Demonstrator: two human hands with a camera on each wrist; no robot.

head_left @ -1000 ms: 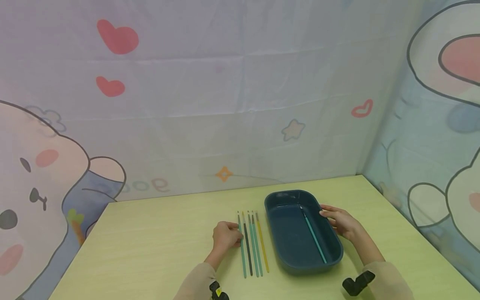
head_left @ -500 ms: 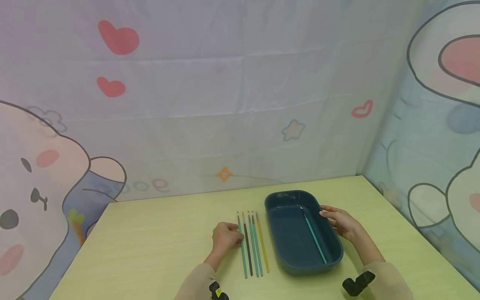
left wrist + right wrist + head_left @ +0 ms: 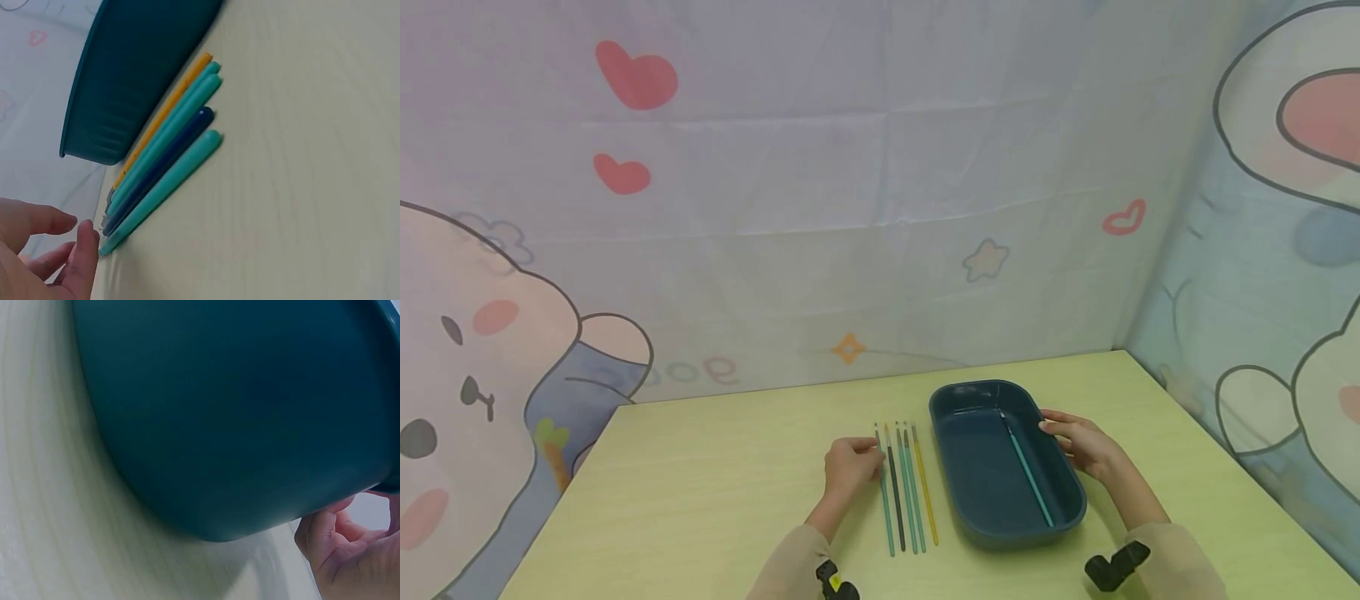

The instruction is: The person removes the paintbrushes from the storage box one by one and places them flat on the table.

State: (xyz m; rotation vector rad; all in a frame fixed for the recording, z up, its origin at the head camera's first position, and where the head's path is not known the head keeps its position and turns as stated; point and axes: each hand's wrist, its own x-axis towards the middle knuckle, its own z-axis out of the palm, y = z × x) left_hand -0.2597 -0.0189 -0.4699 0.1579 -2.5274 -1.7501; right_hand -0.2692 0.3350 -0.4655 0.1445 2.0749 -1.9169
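Several paintbrushes lie side by side on the table: a teal paintbrush leftmost, then a dark blue paintbrush, two more teal ones and a yellow paintbrush. My left hand is at the upper part of the leftmost brush. In the left wrist view its thumb and fingers stand apart beside that brush's far end, with nothing between them. My right hand grips the right side of a dark blue-green tray, thumb at the rim and fingers curled against the outer wall. One teal paintbrush lies inside the tray.
The pale yellow-green table extends left and right of these things. Behind it hangs a cartoon-printed cloth, and another covers the right side. A black wrist device sits at each sleeve.
My left hand has risen a little from the leftmost paintbrush, its fingers shifting slightly away. The right hand, tray and paintbrushes look almost unmoved.
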